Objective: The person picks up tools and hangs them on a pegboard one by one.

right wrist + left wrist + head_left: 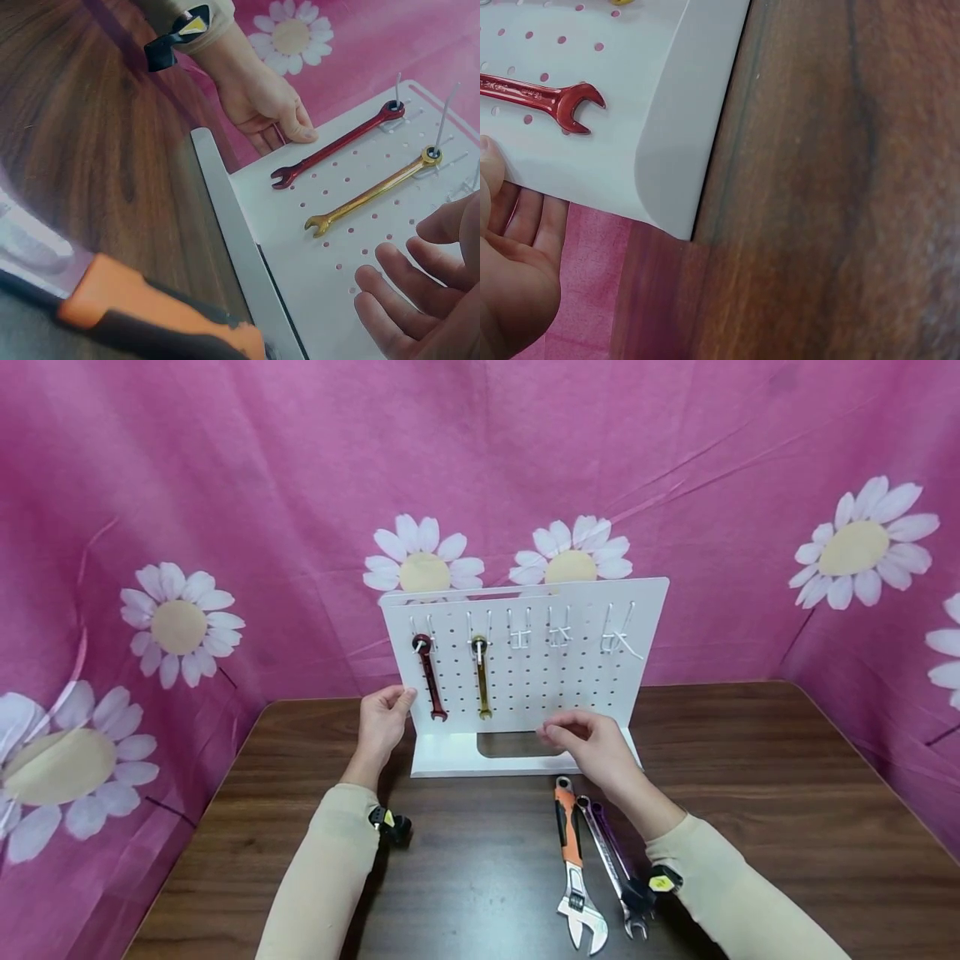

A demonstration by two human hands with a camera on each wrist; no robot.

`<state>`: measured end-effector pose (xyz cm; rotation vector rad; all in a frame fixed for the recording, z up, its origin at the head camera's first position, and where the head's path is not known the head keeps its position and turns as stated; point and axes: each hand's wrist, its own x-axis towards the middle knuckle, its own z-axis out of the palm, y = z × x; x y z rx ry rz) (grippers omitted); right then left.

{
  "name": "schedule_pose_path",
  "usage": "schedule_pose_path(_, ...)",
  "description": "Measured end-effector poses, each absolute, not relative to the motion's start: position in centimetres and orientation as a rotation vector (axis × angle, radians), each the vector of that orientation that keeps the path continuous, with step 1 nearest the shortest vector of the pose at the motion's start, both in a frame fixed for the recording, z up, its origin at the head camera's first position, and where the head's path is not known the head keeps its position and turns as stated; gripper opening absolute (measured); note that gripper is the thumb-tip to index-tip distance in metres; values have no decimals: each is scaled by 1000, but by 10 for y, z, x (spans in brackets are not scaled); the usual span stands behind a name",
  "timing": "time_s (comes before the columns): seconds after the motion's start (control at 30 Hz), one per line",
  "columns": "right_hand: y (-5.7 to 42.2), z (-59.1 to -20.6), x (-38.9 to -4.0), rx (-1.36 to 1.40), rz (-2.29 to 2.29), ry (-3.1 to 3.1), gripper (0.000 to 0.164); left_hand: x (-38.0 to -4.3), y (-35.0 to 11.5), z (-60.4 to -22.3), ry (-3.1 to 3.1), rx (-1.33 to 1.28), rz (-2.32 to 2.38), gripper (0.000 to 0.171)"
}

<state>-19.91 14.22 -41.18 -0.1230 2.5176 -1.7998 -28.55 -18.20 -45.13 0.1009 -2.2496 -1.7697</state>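
Observation:
My left hand (pixel 382 722) grips the left edge of a white pegboard (pixel 517 714), thumb on the front face and fingers behind it. A red wrench (pixel 431 681) hangs from the leftmost hook, close by that thumb. Beside it hangs a gold wrench (pixel 482 681), open end down. My right hand (pixel 588 743) hovers before the board's lower right part, fingers loosely bent with nothing in them, as the right wrist view shows. Below it on the table lie an orange-handled adjustable wrench (pixel 570 843), a silver wrench (pixel 602 843) and a purple wrench (pixel 611 839).
Bare white hooks (pixel 558 637) stick out from the board's upper middle and right. Its flat base (pixel 442 760) stands on a brown wooden table (pixel 300 827). Behind hangs a pink curtain (pixel 315 485) with white daisies.

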Motion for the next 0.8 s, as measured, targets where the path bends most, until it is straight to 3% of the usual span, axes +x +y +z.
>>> schedule_pose_path(0.8, 188, -424, -157, -224, -1550, 2725, 13, -285, -181, -449, -2268, 122, -1778, 22)
